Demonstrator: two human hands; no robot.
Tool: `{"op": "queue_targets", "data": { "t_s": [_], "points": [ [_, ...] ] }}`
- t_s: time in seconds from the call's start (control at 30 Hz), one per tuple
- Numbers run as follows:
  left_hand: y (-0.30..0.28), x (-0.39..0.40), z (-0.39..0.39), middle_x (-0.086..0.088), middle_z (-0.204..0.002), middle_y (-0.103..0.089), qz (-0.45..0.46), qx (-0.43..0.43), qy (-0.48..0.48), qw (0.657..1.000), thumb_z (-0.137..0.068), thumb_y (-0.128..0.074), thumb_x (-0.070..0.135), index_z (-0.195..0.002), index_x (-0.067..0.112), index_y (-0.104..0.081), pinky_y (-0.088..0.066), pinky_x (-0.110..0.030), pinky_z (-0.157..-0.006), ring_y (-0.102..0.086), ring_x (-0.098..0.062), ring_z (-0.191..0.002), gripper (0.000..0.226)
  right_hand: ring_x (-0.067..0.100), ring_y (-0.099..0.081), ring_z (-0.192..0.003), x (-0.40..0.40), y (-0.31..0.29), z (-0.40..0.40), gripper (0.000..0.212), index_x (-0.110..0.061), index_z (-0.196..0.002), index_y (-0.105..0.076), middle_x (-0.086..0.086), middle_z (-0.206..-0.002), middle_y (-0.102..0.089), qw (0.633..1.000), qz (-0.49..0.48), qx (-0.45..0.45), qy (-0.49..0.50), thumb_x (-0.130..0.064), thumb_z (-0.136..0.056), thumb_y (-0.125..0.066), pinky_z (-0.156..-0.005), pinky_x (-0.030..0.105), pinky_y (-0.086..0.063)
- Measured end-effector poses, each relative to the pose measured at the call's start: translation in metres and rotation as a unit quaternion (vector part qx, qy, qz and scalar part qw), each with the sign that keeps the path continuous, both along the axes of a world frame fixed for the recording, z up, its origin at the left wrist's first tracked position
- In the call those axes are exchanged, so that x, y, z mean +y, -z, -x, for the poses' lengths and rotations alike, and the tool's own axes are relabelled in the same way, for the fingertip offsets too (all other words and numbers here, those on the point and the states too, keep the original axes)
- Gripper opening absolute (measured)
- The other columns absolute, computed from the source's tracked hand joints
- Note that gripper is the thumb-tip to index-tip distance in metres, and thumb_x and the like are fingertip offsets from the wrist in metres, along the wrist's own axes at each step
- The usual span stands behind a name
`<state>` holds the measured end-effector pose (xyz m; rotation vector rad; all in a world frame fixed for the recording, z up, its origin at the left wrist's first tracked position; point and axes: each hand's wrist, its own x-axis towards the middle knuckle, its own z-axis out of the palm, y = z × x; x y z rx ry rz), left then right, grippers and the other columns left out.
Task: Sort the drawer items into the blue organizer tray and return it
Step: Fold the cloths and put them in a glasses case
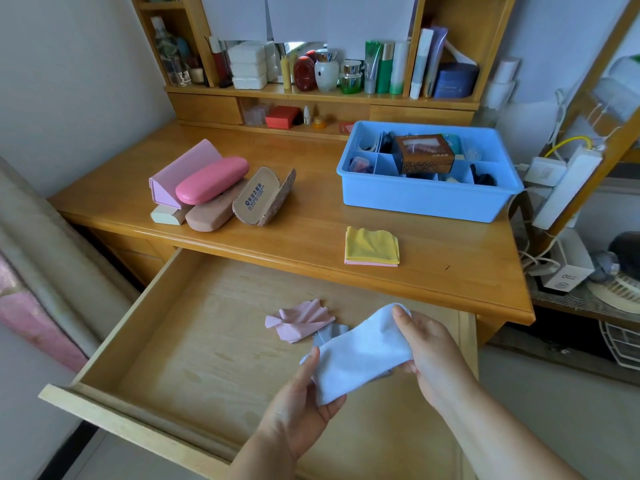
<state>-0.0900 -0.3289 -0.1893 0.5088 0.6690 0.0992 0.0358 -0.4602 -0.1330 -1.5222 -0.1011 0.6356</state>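
Above the open wooden drawer (pixel 166 344) I hold a pale blue cloth (pixel 360 355) between both hands. My left hand (pixel 304 407) pinches its near lower corner, and my right hand (pixel 426 351) grips its far right end. A crumpled pink cloth (pixel 298 320) and a grey cloth (pixel 329 334) lie on the drawer floor just behind. The blue organizer tray (pixel 426 199) stands on the desk at the right, with a brown box (pixel 426 154) and small items in its compartments. Folded yellow and pink cloths (pixel 370 245) lie on the desk in front of the tray.
Several glasses cases (pixel 214 192) are piled on the desk's left side; one brown case lies open. Shelves at the back hold bottles and jars (pixel 329 71). A power strip and cables (pixel 568 181) hang at the desk's right edge. A bed (pixel 34 271) lies to the left.
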Motion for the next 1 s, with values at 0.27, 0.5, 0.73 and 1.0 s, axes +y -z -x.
{"op": "queue_targets", "data": {
  "t_s": [0.27, 0.5, 0.73, 1.0],
  "points": [
    [-0.002, 0.007, -0.003, 0.001, -0.068, -0.064, -0.227, 0.111, -0.024, 0.967, -0.086, -0.066, 0.017, -0.072, 0.016, -0.073, -0.035, -0.019, -0.040, -0.050, -0.007, -0.048, 0.015, 0.010, -0.020, -0.050, -0.015, 0.029, -0.004, 0.049, -0.021, -0.056, -0.025, -0.011, -0.048, -0.018, 0.973, 0.169, -0.153, 0.035, -0.023, -0.092, -0.058, -0.056, 0.030, -0.019],
    [-0.002, 0.011, -0.002, 0.001, -0.061, -0.051, -0.420, 0.203, -0.039, 0.884, -0.083, -0.069, 0.016, -0.076, 0.007, -0.060, -0.034, -0.024, -0.046, -0.038, -0.014, -0.046, 0.015, 0.009, -0.015, -0.049, -0.011, 0.033, -0.004, 0.051, -0.024, -0.055, -0.022, -0.011, -0.046, -0.014, 0.972, 0.196, -0.123, 0.033, -0.019, -0.093, -0.056, -0.053, 0.030, -0.010],
    [-0.027, -0.032, -0.026, 0.011, -0.049, -0.045, -0.565, 0.147, -0.028, 0.811, -0.079, -0.068, 0.006, -0.069, 0.024, -0.053, -0.035, -0.010, -0.047, -0.045, -0.001, -0.047, 0.026, 0.017, -0.036, -0.050, 0.012, 0.024, 0.024, 0.045, -0.007, -0.051, -0.040, 0.010, -0.045, -0.040, 0.967, 0.180, -0.170, -0.061, -0.017, -0.094, -0.052, -0.053, 0.030, -0.026],
    [-0.033, -0.050, -0.029, 0.008, -0.055, -0.050, -0.550, 0.080, -0.005, 0.831, -0.083, -0.066, 0.013, -0.087, 0.020, -0.060, -0.047, -0.024, -0.050, -0.043, -0.004, -0.048, 0.011, 0.014, -0.047, -0.050, 0.013, 0.018, 0.034, 0.044, -0.010, -0.054, -0.056, -0.001, -0.049, -0.049, 0.988, 0.112, -0.101, -0.041, -0.019, -0.097, -0.048, -0.055, 0.027, -0.038]
  ]
}}
